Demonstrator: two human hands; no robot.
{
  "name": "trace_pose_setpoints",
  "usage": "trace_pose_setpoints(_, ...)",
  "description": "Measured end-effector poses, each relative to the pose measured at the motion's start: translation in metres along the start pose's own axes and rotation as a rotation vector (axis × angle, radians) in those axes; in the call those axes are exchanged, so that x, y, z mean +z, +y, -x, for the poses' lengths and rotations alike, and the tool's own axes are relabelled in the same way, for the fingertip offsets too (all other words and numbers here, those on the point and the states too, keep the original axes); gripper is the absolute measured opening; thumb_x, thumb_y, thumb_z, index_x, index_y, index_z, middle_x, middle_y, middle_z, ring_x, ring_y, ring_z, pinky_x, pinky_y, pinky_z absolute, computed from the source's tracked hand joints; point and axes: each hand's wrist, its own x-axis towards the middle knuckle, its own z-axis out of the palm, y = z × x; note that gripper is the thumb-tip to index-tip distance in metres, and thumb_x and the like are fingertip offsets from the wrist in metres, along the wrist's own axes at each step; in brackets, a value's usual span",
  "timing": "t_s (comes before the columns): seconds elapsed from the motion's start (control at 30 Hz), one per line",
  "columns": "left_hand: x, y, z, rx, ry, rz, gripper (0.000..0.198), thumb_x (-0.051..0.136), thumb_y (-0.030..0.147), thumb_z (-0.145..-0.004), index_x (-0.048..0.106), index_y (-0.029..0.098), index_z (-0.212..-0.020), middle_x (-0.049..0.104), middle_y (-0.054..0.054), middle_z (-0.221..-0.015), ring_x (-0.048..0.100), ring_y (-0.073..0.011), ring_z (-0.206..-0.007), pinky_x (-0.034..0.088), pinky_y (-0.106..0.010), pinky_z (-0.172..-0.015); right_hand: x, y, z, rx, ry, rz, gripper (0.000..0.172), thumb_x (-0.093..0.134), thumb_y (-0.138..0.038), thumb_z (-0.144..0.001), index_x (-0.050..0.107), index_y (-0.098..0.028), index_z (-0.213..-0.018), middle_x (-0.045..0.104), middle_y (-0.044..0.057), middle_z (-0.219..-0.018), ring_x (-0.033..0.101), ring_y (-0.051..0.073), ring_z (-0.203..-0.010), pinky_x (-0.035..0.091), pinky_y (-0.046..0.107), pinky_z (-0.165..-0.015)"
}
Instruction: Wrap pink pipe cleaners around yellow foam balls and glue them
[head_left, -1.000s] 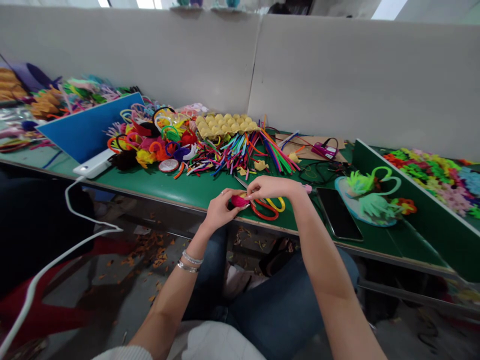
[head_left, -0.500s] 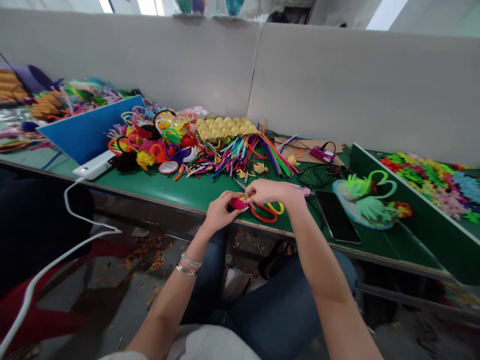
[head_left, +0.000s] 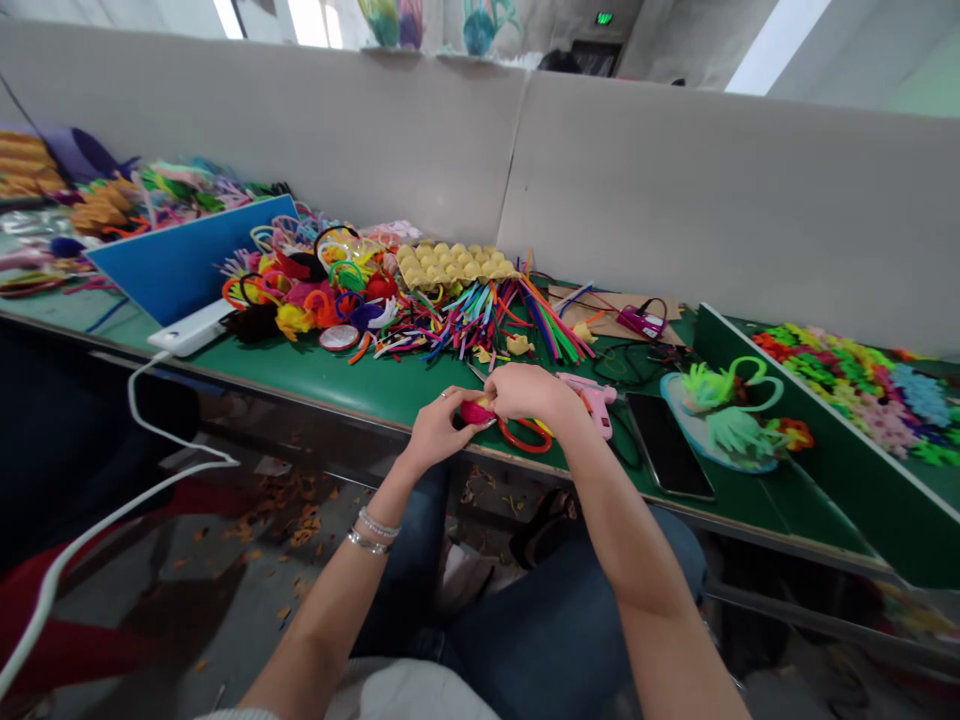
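My left hand (head_left: pixel 435 432) is closed round a small magenta piece (head_left: pixel 475 412) with some pale yellow at its top, held just above the table's front edge. My right hand (head_left: pixel 523 390) is pinched at the yellow side of that same piece, and its fingertips are partly hidden. Under the right hand lie scissors with orange-red and yellow handles (head_left: pixel 525 445); their blades point up and left. Just right of the wrist is a pink glue gun (head_left: pixel 598 408). A black phone (head_left: pixel 667 445) lies beyond it.
Pipe cleaners (head_left: pixel 480 318) in many colours are heaped behind my hands, below a yellow egg tray (head_left: pixel 457 265). A blue divider (head_left: pixel 187 260) and a white power strip (head_left: pixel 191 330) stand left. At right are fuzzy green figures (head_left: pixel 739 430) and a green divider (head_left: pixel 810 430).
The view has tilted up slightly. My right hand has rolled over the piece, showing more of its back, and the pink glue gun shows more fully. Both hands keep hold of the piece.
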Motion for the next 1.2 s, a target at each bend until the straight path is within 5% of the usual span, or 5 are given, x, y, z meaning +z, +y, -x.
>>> trace_pose_setpoints(1.2,-0.003,0.001,-0.001,-0.013,-0.015,0.010,0.035,0.065,0.036,-0.073,0.059,0.022,-0.105,0.061,-0.001,-0.094,0.052,-0.0095,-0.064,0.038,-0.022,-0.058,0.001,0.000,0.002,0.007,0.001,0.029,0.029,0.049,-0.019,-0.066,0.069,-0.020,-0.087,0.068,0.007,-0.079,0.058,0.016,-0.065,0.031,0.024,-0.053)
